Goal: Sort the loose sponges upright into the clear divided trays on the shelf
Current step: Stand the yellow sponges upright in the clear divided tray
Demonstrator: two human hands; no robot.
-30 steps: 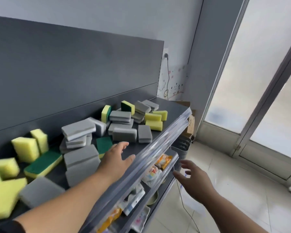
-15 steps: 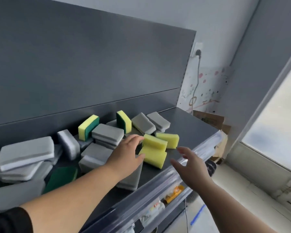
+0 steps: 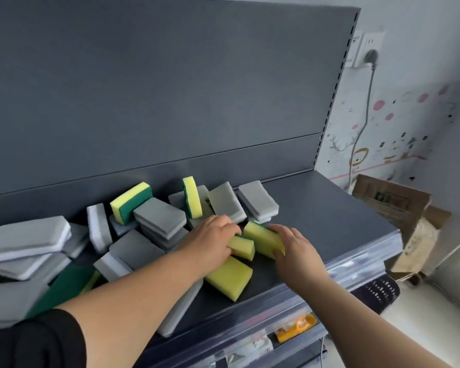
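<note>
Yellow sponge (image 3: 230,276) lies flat near the front edge of the shelf (image 3: 316,221). Just beyond, the left hand (image 3: 210,241) curls its fingers over a second yellow sponge (image 3: 242,248); the right hand (image 3: 296,251) grips a green-backed sponge (image 3: 260,237). Grey sponges (image 3: 160,219) pile up farther back.

Loose sponges lie piled on the shelf (image 3: 319,224). A yellow-green sponge (image 3: 260,239) sits tilted mid-shelf, gripped by the right hand (image 3: 295,251). A second yellow-green sponge (image 3: 241,247) is just left of it, touching, with the left hand (image 3: 210,240) curled over it. A yellow sponge (image 3: 230,274) lies flat near the front edge. At the back edge, an upright yellow-green sponge (image 3: 191,197) stands on edge and a leaning yellow-green sponge (image 3: 130,199) rests tilted. Grey sponges (image 3: 160,219) are stacked and scattered from the middle to the left end.
</note>
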